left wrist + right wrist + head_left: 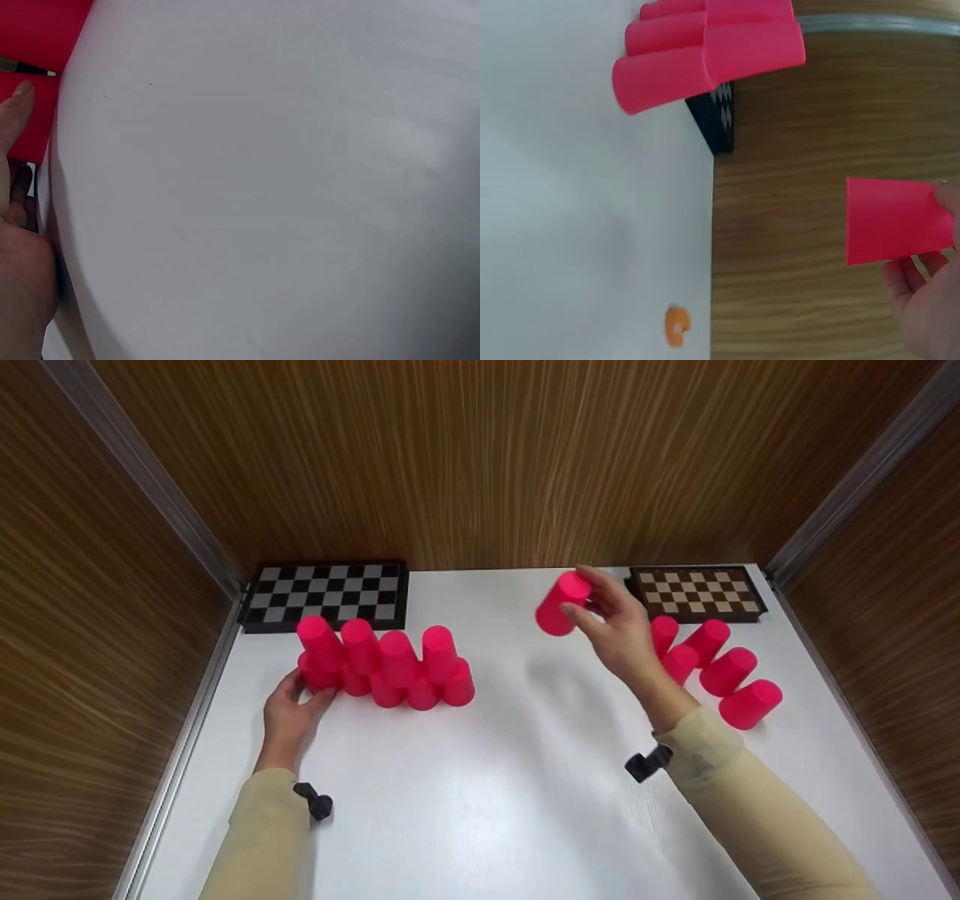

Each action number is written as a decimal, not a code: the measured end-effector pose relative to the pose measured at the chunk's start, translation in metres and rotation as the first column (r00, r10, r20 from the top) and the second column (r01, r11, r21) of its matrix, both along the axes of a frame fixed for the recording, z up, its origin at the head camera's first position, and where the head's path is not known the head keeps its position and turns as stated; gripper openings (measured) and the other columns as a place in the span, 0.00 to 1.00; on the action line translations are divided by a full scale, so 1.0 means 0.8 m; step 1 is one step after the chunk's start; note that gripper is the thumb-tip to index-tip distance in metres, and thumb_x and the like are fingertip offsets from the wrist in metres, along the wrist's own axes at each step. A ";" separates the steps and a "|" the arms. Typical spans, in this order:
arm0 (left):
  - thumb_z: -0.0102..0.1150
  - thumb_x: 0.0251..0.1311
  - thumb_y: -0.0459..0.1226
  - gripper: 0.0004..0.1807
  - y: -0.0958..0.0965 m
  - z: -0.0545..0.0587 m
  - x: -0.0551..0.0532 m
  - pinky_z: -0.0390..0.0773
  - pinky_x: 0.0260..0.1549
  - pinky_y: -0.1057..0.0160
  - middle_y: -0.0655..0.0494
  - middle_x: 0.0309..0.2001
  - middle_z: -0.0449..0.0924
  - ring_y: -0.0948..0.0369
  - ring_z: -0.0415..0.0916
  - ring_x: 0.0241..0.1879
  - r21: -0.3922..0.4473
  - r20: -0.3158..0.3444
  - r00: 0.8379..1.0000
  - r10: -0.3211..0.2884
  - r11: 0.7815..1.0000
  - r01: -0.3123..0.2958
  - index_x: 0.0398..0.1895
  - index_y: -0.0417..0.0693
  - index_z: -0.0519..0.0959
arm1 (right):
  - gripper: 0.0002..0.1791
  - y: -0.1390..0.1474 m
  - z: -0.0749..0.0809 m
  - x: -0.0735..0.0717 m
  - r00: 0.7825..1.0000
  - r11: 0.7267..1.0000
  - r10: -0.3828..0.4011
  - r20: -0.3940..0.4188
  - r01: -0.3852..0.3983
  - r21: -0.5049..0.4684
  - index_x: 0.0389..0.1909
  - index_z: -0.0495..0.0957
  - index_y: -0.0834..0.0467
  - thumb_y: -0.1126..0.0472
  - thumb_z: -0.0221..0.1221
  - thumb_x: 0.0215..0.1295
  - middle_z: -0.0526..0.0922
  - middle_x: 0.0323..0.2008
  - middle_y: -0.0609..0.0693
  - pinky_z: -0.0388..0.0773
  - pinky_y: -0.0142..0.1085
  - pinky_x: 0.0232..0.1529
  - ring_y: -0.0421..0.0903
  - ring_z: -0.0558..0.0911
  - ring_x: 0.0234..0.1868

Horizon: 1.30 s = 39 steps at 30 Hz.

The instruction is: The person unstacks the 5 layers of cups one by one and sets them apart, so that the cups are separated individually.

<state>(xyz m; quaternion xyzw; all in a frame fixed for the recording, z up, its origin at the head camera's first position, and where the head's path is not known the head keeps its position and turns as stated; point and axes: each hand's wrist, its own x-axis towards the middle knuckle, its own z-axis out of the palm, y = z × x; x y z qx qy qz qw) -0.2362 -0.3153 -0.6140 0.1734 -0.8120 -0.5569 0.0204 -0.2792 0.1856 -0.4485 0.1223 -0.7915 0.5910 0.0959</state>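
In the head view, my right hand (619,630) holds a pink plastic cup (556,612) upside down in the air, thumb on the near side and fingers behind. The right wrist view also shows this cup (892,221), with the fingers partly hidden. At the left, my left hand (289,720) grips the leftmost bottom cup (309,679) of a two-row cup stack (397,660). Its thumb lies along that cup (41,120) in the left wrist view. Several upturned cups form the stack's lower row, with several more standing on top.
More upturned pink cups (731,671) stand on the right, partly behind my right forearm. A black-and-grey checkered board (326,592) lies behind the stack; a smaller brown board (697,591) is at the back right. Wooden panels (480,465) enclose the white table (465,795).
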 end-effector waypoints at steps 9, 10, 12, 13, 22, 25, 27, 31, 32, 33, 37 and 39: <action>0.74 0.66 0.49 0.47 0.001 0.003 0.002 0.61 0.78 0.49 0.51 0.81 0.63 0.53 0.54 0.82 0.010 -0.037 0.999 -0.005 1.000 0.005 0.84 0.54 0.61 | 0.39 0.076 -0.045 0.023 0.980 0.983 -0.167 0.105 0.157 0.097 0.79 0.68 0.48 0.50 0.72 0.70 0.76 0.69 0.51 0.80 0.32 0.61 0.51 0.77 0.67; 0.74 0.66 0.49 0.47 0.001 0.003 0.002 0.61 0.78 0.49 0.51 0.80 0.64 0.52 0.54 0.82 0.010 -0.044 0.999 -0.005 1.000 0.006 0.84 0.54 0.61 | 0.40 0.084 -0.049 0.026 0.975 0.979 -0.185 0.122 0.172 0.110 0.79 0.67 0.47 0.49 0.72 0.69 0.75 0.70 0.51 0.80 0.32 0.61 0.51 0.77 0.67; 0.74 0.66 0.49 0.47 0.002 0.003 0.003 0.61 0.78 0.49 0.50 0.80 0.64 0.52 0.54 0.82 0.009 -0.053 0.999 -0.005 1.000 0.005 0.84 0.53 0.62 | 0.42 0.100 -0.058 0.032 0.964 0.971 -0.217 0.156 0.198 0.131 0.80 0.66 0.46 0.48 0.72 0.69 0.75 0.71 0.50 0.80 0.31 0.60 0.52 0.76 0.67; 0.74 0.66 0.49 0.47 0.002 0.004 0.003 0.61 0.78 0.49 0.50 0.80 0.64 0.53 0.54 0.82 0.007 -0.054 0.999 -0.005 1.000 0.006 0.84 0.53 0.62 | 0.42 0.107 -0.062 0.035 0.959 0.968 -0.230 0.166 0.208 0.138 0.81 0.66 0.47 0.49 0.71 0.70 0.74 0.71 0.51 0.79 0.30 0.60 0.52 0.76 0.68; 0.74 0.66 0.47 0.46 0.002 0.004 0.003 0.61 0.78 0.51 0.51 0.79 0.66 0.54 0.56 0.81 0.015 -0.070 0.997 -0.010 1.000 0.011 0.84 0.53 0.62 | 0.41 0.161 -0.095 0.071 0.927 0.941 -0.320 0.193 0.289 0.174 0.81 0.66 0.48 0.47 0.70 0.70 0.74 0.71 0.54 0.77 0.22 0.57 0.53 0.76 0.67; 0.74 0.67 0.47 0.46 0.001 0.004 0.004 0.61 0.78 0.51 0.51 0.80 0.65 0.54 0.55 0.81 0.024 -0.063 0.998 -0.008 1.000 0.009 0.84 0.53 0.62 | 0.42 0.175 -0.104 0.081 0.908 0.932 -0.347 0.233 0.306 0.194 0.81 0.65 0.47 0.45 0.69 0.70 0.72 0.73 0.54 0.78 0.23 0.57 0.56 0.74 0.69; 0.74 0.67 0.47 0.46 0.000 0.004 0.004 0.60 0.78 0.51 0.51 0.80 0.65 0.54 0.55 0.81 0.025 -0.058 0.998 -0.004 1.000 0.005 0.84 0.53 0.62 | 0.43 0.184 -0.111 0.088 0.899 0.928 -0.358 0.251 0.314 0.200 0.82 0.64 0.48 0.46 0.70 0.70 0.71 0.74 0.55 0.78 0.24 0.58 0.58 0.73 0.71; 0.73 0.67 0.48 0.47 0.000 0.004 0.005 0.59 0.79 0.49 0.52 0.80 0.64 0.53 0.54 0.82 0.023 -0.039 0.999 -0.002 1.000 0.003 0.85 0.54 0.60 | 0.45 0.200 -0.125 0.100 0.876 0.918 -0.383 0.293 0.325 0.230 0.83 0.60 0.47 0.45 0.69 0.71 0.69 0.76 0.56 0.79 0.26 0.58 0.60 0.71 0.73; 0.73 0.67 0.48 0.47 0.000 0.003 0.004 0.59 0.79 0.49 0.52 0.80 0.64 0.53 0.54 0.82 0.023 -0.037 0.999 -0.002 1.000 0.003 0.85 0.54 0.60 | 0.45 0.204 -0.129 0.102 0.871 0.914 -0.391 0.298 0.330 0.236 0.84 0.59 0.47 0.45 0.69 0.72 0.69 0.76 0.56 0.79 0.26 0.58 0.61 0.71 0.73; 0.73 0.67 0.49 0.47 0.000 0.003 0.004 0.59 0.78 0.49 0.52 0.80 0.64 0.53 0.54 0.82 0.021 -0.033 0.999 -0.003 1.000 0.004 0.85 0.55 0.60 | 0.45 0.207 -0.132 0.105 0.867 0.912 -0.396 0.304 0.332 0.240 0.84 0.59 0.48 0.46 0.68 0.72 0.68 0.76 0.56 0.79 0.26 0.58 0.61 0.71 0.73; 0.73 0.67 0.48 0.46 0.001 0.002 0.003 0.62 0.78 0.50 0.51 0.80 0.65 0.52 0.55 0.81 0.011 -0.045 0.999 -0.003 1.000 0.004 0.84 0.53 0.61 | 0.42 0.215 -0.142 0.112 0.861 0.904 -0.413 0.297 0.348 0.247 0.83 0.61 0.50 0.48 0.68 0.73 0.70 0.74 0.57 0.79 0.22 0.55 0.61 0.72 0.72; 0.73 0.67 0.48 0.46 0.001 0.001 0.002 0.62 0.77 0.50 0.50 0.80 0.65 0.52 0.56 0.81 0.006 -0.050 0.999 -0.004 1.000 0.004 0.84 0.53 0.62 | 0.41 0.217 -0.145 0.114 0.863 0.904 -0.414 0.288 0.353 0.242 0.82 0.61 0.52 0.50 0.67 0.74 0.70 0.73 0.58 0.78 0.21 0.53 0.61 0.73 0.71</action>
